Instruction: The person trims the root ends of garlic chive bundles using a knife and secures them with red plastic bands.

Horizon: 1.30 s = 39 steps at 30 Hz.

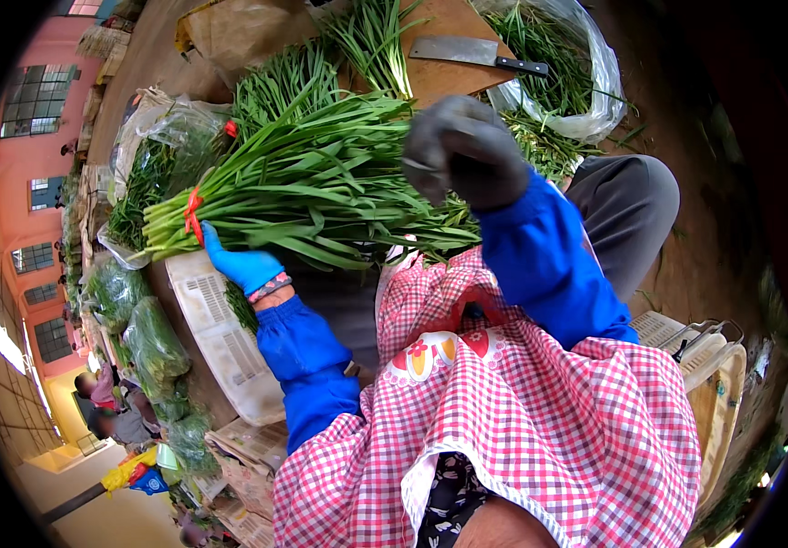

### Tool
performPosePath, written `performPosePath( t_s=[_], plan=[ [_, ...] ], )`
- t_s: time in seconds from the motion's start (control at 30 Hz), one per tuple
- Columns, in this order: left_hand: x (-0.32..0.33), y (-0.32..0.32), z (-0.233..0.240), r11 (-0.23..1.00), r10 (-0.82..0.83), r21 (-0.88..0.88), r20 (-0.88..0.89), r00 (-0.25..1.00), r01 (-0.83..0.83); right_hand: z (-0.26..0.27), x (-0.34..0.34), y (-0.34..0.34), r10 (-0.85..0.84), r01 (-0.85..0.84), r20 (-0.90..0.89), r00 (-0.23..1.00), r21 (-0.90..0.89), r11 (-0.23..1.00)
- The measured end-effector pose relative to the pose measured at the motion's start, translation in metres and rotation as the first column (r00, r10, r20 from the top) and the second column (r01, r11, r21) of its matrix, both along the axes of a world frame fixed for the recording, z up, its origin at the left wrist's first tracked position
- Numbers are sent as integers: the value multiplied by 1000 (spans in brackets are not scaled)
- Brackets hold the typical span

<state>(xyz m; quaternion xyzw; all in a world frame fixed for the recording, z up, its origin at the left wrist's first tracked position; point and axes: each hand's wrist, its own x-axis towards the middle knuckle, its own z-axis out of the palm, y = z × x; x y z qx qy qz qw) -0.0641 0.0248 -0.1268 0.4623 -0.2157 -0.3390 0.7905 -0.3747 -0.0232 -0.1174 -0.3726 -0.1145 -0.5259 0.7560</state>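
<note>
My left hand (240, 260), in a blue glove, grips a thick bundle of long flat green leaves (312, 185), like garlic chives, near its pale stem ends. A red tie (193, 214) circles the stems beside my thumb. The leaf tips fan out to the right across my lap. My right hand (466, 151), in a dark grey glove, is raised by those tips with its fingers curled. It is blurred, and whether anything is inside it cannot be told. Past it, a cleaver (476, 53) with a black handle lies on a wooden board (435, 75).
Loose greens (373, 41) lie partly on the board. An open plastic bag (606, 82) of leaves stands at the upper right. A white plastic crate (223, 335) is left of my legs, with bagged greens (154, 349) beyond. Another crate (716, 383) is at right. People are in the background.
</note>
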Motion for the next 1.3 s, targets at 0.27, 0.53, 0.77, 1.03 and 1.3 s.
performPosePath(
  t_s=[0.27,0.53,0.77,1.03,1.3],
  plan=[
    [-8,10,4,997,63,32,39,997,-64,-10,3,13,-713,219,-630,306,-682,697],
    [-9,8,3,995,78,82,-175,982,-64,-11,45,68,-902,101,-427,68,-896,432],
    [14,16,5,994,108,40,-90,990,-105,27,-11,70,-935,426,-315,165,-832,356],
    [-5,11,14,992,118,42,-68,991,-115,13,15,21,-926,102,-345,-155,-938,332],
    [12,6,-3,992,60,110,45,997,-65,-14,34,9,-534,402,-523,664,-352,845]
  ],
)
